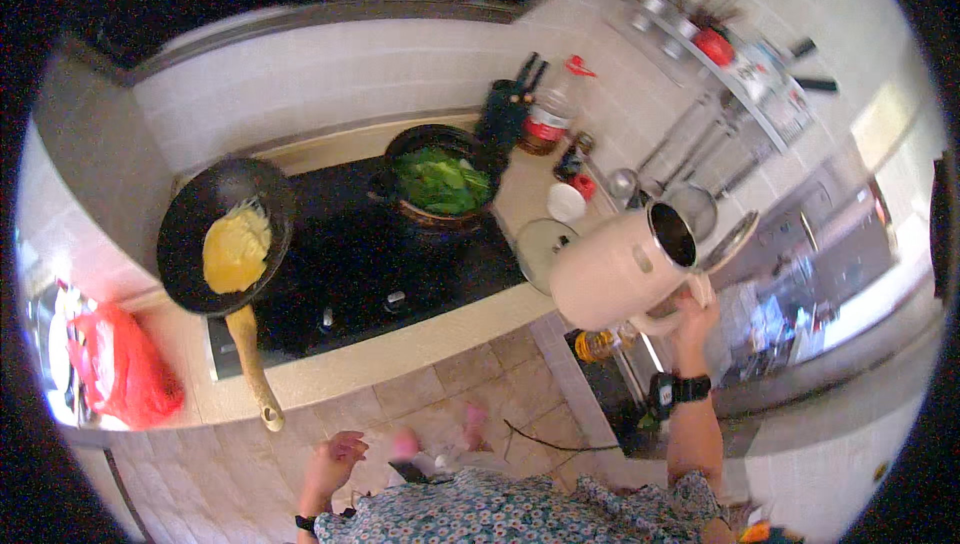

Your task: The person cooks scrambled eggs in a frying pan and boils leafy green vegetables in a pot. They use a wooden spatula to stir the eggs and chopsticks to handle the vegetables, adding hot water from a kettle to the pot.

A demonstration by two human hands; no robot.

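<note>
My right hand grips the handle of a pale pink electric kettle, which is tilted with its lid raised over the counter's right part. Empty and with loosely curled fingers, my left hand is held low, near the wooden handle of a frying pan. Yellow egg lies in that pan, on the left of the black cooktop. Green leafy vegetables fill a dark pot on the cooktop's far right. A glass lid rests on the counter, partly hidden behind the kettle.
Beyond the lid stand a white round container, a dark sauce bottle, a large plastic bottle and a knife block. Ladles hang from a wall rack. A red plastic bag sits at the far left.
</note>
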